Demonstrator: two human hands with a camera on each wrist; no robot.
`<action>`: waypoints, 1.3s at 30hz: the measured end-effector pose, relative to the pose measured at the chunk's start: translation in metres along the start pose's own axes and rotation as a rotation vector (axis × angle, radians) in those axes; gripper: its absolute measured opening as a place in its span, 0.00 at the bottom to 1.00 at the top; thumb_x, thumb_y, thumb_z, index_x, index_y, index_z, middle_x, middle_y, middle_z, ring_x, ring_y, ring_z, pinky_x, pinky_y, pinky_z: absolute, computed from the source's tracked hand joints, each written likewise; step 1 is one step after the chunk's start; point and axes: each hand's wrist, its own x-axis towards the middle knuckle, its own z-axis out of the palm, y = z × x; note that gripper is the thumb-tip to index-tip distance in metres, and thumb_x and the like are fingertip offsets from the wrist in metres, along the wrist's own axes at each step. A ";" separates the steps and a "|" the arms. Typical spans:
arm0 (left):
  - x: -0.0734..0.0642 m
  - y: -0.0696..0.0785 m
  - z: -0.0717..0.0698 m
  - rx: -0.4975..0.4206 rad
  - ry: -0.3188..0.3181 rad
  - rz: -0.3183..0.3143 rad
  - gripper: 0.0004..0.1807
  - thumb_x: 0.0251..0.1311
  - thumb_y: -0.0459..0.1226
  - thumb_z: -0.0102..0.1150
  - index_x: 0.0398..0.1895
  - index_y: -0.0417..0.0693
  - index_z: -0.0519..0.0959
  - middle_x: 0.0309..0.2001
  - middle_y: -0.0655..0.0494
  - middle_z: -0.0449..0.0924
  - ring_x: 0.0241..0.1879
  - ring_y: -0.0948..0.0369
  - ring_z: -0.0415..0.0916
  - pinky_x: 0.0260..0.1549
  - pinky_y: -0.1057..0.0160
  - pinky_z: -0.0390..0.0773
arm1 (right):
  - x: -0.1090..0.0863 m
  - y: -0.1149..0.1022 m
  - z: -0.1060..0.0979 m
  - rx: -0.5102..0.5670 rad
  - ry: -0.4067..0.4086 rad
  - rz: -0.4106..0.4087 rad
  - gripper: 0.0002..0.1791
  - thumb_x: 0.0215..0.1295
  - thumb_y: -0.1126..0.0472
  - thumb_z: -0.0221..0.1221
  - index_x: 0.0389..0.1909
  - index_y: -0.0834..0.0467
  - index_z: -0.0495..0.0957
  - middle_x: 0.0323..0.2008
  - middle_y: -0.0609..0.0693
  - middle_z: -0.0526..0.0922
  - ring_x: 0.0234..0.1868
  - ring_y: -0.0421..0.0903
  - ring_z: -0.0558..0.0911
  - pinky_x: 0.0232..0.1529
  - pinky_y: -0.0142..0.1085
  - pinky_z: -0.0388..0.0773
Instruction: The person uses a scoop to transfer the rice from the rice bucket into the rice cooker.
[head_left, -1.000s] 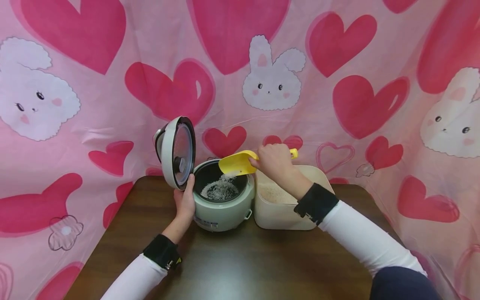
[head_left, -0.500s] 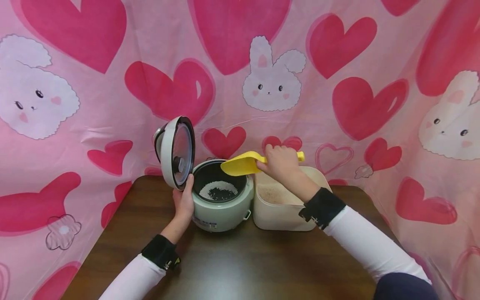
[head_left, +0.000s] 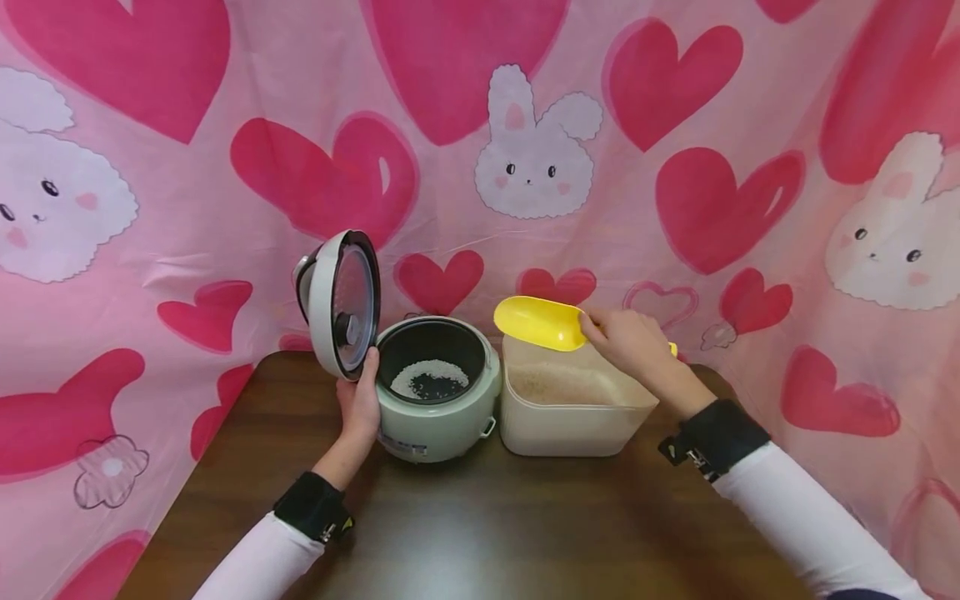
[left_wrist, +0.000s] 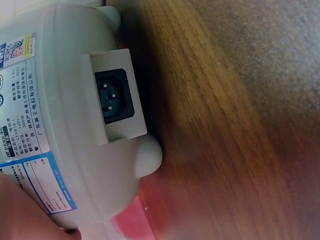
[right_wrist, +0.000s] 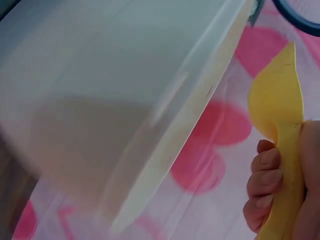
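Observation:
A pale green rice cooker point(head_left: 442, 429) stands with its lid point(head_left: 322, 308) raised at the left. White rice point(head_left: 430, 379) lies in its dark inner pot, partly baring the bottom. At the lid's hinge side, my left hand point(head_left: 358, 408) holds the cooker, thumb up along the lid's lower edge, other fingers mostly hidden. My right hand point(head_left: 630, 337) grips a yellow scoop point(head_left: 540, 323) by its handle, above a cream rice bin point(head_left: 570, 429). No rice shows in the scoop. In the right wrist view, fingers point(right_wrist: 265, 177) curl round the handle.
Cooker and bin stand side by side on a dark wooden table point(head_left: 480, 525). A pink cloth point(head_left: 442, 192) with hearts and rabbits hangs behind. The left wrist view shows the cooker's power socket point(left_wrist: 115, 95) and labels point(left_wrist: 22, 110).
Rice was falling from the scoop into the cooker; the fall has stopped. My right hand has carried the scoop right, from over the cooker to over the bin. My left hand stays put.

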 end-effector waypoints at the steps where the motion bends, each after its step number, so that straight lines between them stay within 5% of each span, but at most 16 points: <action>1: 0.000 0.000 0.001 -0.006 0.002 0.001 0.33 0.74 0.55 0.56 0.70 0.40 0.72 0.68 0.45 0.75 0.66 0.55 0.70 0.74 0.56 0.61 | -0.005 0.006 -0.003 -0.024 -0.010 0.008 0.24 0.80 0.46 0.47 0.23 0.52 0.73 0.16 0.47 0.66 0.19 0.49 0.68 0.22 0.40 0.65; 11: 0.001 -0.001 0.000 -0.018 -0.007 0.009 0.34 0.74 0.55 0.55 0.72 0.41 0.70 0.70 0.47 0.73 0.68 0.54 0.67 0.76 0.55 0.58 | -0.034 0.039 -0.011 -0.328 -0.076 -0.025 0.24 0.70 0.53 0.61 0.13 0.54 0.69 0.13 0.48 0.63 0.16 0.49 0.66 0.18 0.40 0.72; 19: 0.000 -0.002 0.002 0.002 0.012 0.001 0.35 0.73 0.56 0.57 0.69 0.40 0.73 0.67 0.44 0.75 0.65 0.55 0.70 0.73 0.56 0.62 | -0.032 0.032 0.000 -0.421 -0.201 0.077 0.17 0.68 0.54 0.64 0.25 0.61 0.79 0.17 0.51 0.72 0.19 0.52 0.72 0.24 0.44 0.79; 28: 0.000 -0.002 0.001 -0.008 0.016 -0.004 0.36 0.72 0.57 0.57 0.70 0.41 0.72 0.68 0.45 0.74 0.67 0.55 0.69 0.74 0.56 0.61 | -0.026 0.034 0.019 -0.405 -0.232 0.067 0.15 0.67 0.54 0.66 0.30 0.63 0.81 0.18 0.52 0.74 0.21 0.52 0.75 0.26 0.45 0.82; 39: -0.003 -0.002 0.002 -0.016 0.016 0.013 0.34 0.74 0.54 0.56 0.72 0.40 0.69 0.70 0.45 0.73 0.68 0.55 0.68 0.74 0.56 0.60 | -0.016 0.031 0.042 -0.162 -0.283 0.148 0.18 0.71 0.51 0.61 0.24 0.58 0.79 0.18 0.51 0.72 0.24 0.50 0.73 0.26 0.39 0.75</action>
